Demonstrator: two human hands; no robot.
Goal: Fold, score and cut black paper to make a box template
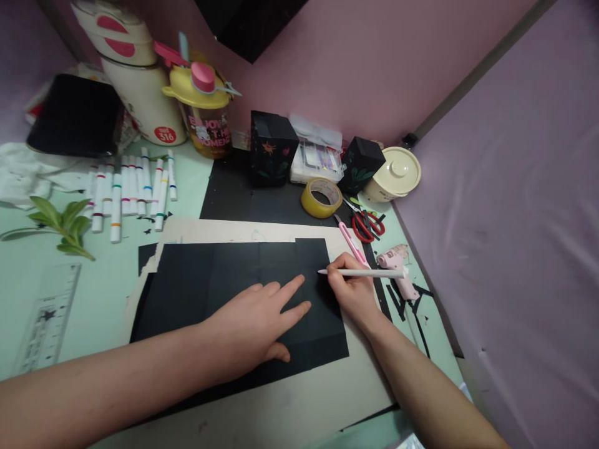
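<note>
A sheet of black card [224, 268] with faint fold lines and a small tab at its top right lies on a pale board [262, 405]. My left hand [262, 318] rests flat on the card, fingers spread. At the card's right edge, my right hand [353, 290] grips a slim white pen [369, 273]. The pen lies nearly level, its pointed tip to the left over the card; whether it touches the surface I cannot tell. Just above the right hand is a pink craft knife [350, 240].
Scissors [364, 226], yellow tape [321, 198] and a pink glue gun [400, 268] with its cord lie right. Black boxes [272, 149] stand behind. Several markers [116, 209], a leafy sprig [68, 227], a clear ruler [49, 315], a tumbler [206, 118] and a bottle [140, 93] are left.
</note>
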